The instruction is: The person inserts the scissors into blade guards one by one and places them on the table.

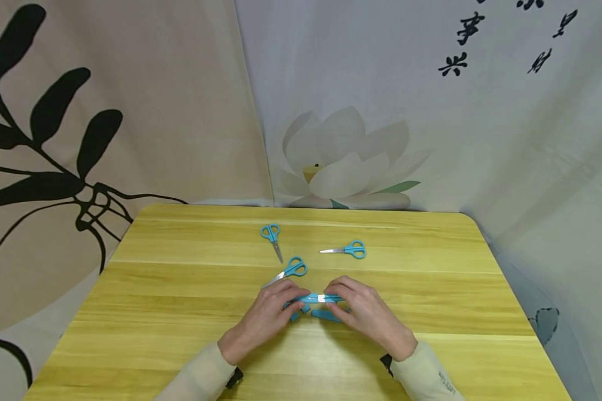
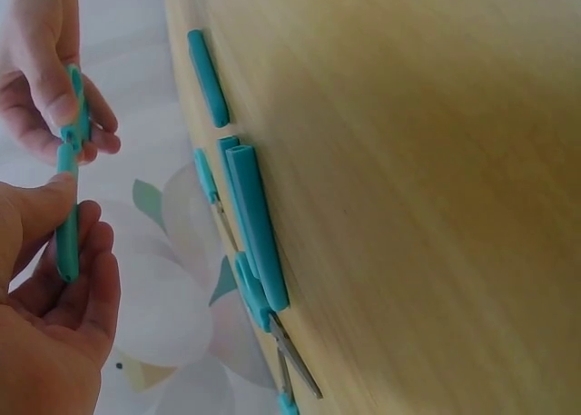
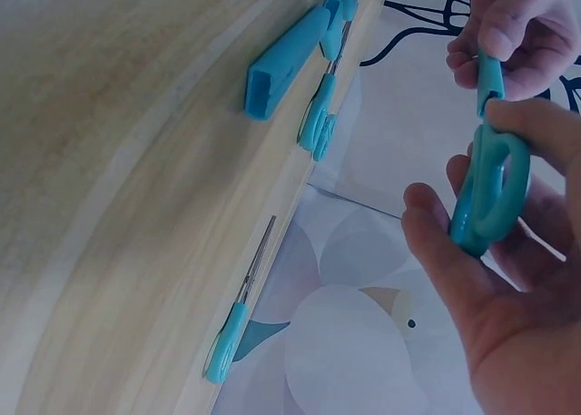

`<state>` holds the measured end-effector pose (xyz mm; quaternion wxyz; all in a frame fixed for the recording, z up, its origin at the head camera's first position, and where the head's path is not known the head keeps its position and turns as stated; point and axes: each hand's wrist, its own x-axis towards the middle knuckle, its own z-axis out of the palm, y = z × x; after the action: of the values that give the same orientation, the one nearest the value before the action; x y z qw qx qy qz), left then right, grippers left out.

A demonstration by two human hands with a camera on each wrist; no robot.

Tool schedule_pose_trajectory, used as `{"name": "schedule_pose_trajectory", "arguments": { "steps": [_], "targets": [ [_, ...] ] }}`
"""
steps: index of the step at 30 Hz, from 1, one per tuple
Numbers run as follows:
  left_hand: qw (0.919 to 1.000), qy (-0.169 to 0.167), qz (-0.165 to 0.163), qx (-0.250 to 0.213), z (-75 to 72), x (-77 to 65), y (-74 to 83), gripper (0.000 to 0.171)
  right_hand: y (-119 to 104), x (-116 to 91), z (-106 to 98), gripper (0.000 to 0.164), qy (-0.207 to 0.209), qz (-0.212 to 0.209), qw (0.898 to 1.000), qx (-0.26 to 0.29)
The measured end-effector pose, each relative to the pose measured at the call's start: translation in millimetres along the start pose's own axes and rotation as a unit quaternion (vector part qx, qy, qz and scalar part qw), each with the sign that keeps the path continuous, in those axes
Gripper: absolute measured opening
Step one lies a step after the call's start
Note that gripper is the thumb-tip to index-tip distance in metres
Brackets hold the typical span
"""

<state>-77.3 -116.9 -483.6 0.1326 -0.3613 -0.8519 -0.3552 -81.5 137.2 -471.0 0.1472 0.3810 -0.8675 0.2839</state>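
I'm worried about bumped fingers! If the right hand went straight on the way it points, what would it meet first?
Probably the blue cover in the left hand, just ahead of the scissors the right hand holds. I can't tell whether the blade is inside.

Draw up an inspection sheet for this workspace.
Surface: wooden table, yellowish grain.
Job's things: held scissors, blade apparently partly inside the held sheath; three unsheathed blue-handled scissors and three loose blue sheaths on the table.
Clutter: nothing seen.
Grips: left hand pinches the held sheath; right hand holds the held scissors at the handle end.
Cables: nothing seen.
Surroundings: printed fabric backdrop behind the table.
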Motion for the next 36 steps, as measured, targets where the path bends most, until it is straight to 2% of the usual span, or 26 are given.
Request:
{"name": "schedule_pose_trajectory", "arguments": {
  "steps": [19,29,36],
  "targets": [
    [0.9998,-0.011,-0.01,-0.01,1.0,3.4,0.1,0.02,1.7,-0.3,2.7,0.025,-0.002,0.005,1.0,0.006],
    [0.9998,0.011,0.014,-0.003,5.1,2.7,-1.2,0.024,0.4,-1.2,4.5,0.025,0.003,0.006,1.0,0.006],
    [1.0,0.005,0.006,-0.001,5.9,2.8,-1.1,0.024,0.8,-1.6,5.3,0.025,0.002,0.007,1.0,-0.003]
  ]
}}
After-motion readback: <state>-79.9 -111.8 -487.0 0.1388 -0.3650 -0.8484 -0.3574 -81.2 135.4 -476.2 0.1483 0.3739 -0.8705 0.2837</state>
